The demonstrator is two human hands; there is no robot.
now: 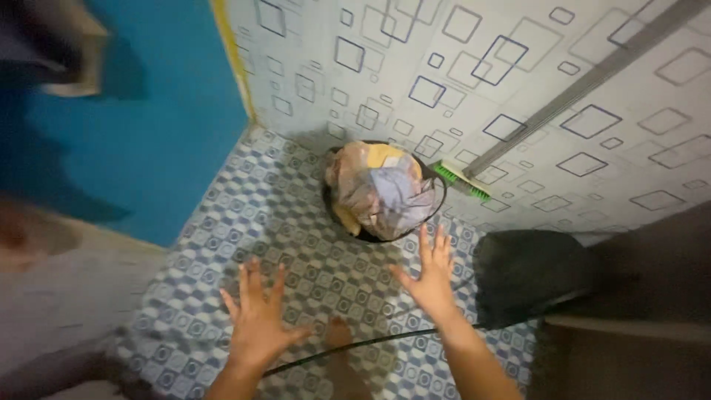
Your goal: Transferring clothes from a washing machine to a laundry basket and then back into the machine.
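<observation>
My left hand (pixel 257 318) and right hand (pixel 431 275) hover empty, fingers spread wide, well apart above the tiled floor (pixel 244 215). The black basket (pixel 331 204), heaped with crumpled clothes (pixel 381 191), stands just beyond my right fingertips, beside a green broom (pixel 461 180).

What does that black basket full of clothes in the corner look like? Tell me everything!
The basket is round and black, with a thin dark rim that looks like plastic. It stands on the checked tile floor in the corner, close to the patterned wall. It is heaped with crumpled clothes in peach, yellow and pale purple, piled above the rim. A green-bristled broom leans on the wall right beside it. Both hands, left hand and right hand, are spread open in front of it, not touching it.
</observation>
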